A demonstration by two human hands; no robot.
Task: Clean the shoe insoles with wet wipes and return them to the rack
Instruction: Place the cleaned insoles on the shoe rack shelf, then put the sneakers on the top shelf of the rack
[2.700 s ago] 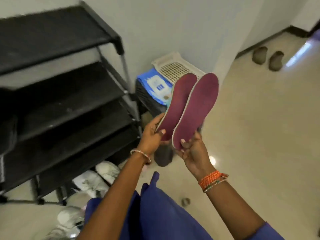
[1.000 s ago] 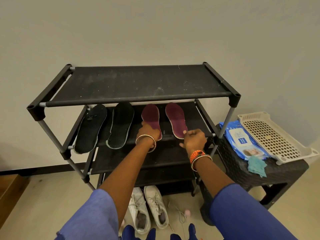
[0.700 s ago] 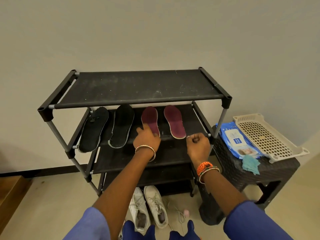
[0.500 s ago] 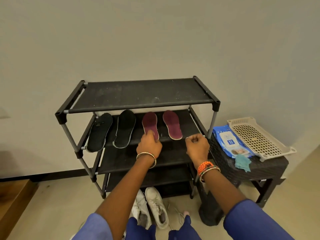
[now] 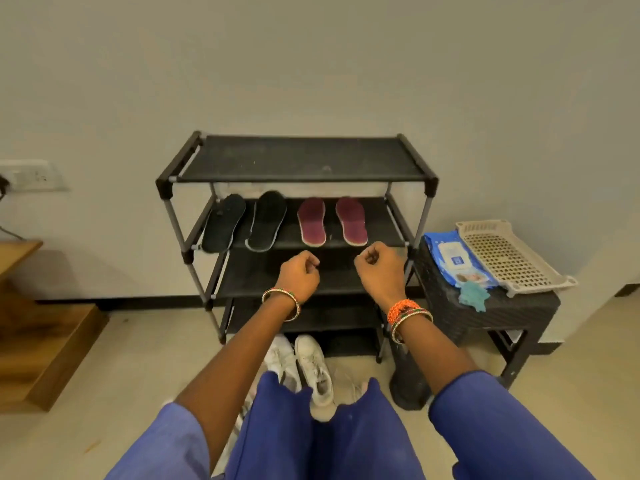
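Two maroon insoles [image 5: 312, 221] [image 5: 352, 221] lie side by side on the second shelf of a black shoe rack [image 5: 298, 178]. Left of them on the same shelf lie two black insoles [image 5: 223, 222] [image 5: 267, 220]. My left hand [image 5: 300, 276] and my right hand [image 5: 380, 268] hover in front of the rack below that shelf, fingers curled shut, holding nothing and apart from the insoles. A blue wet-wipes pack [image 5: 455, 258] lies on a dark stool at the right, with a crumpled teal wipe [image 5: 471, 296] beside it.
A beige perforated tray [image 5: 509, 258] rests on the dark wicker stool [image 5: 498, 315] right of the rack. White sneakers [image 5: 304, 367] sit on the floor under the rack. Wooden steps [image 5: 31, 337] stand at the left, a wall socket [image 5: 29, 174] above them.
Both hands set the maroon insoles on the second shelf, let go and drew back toward me with fingers curled. The view pulled away from the rack.
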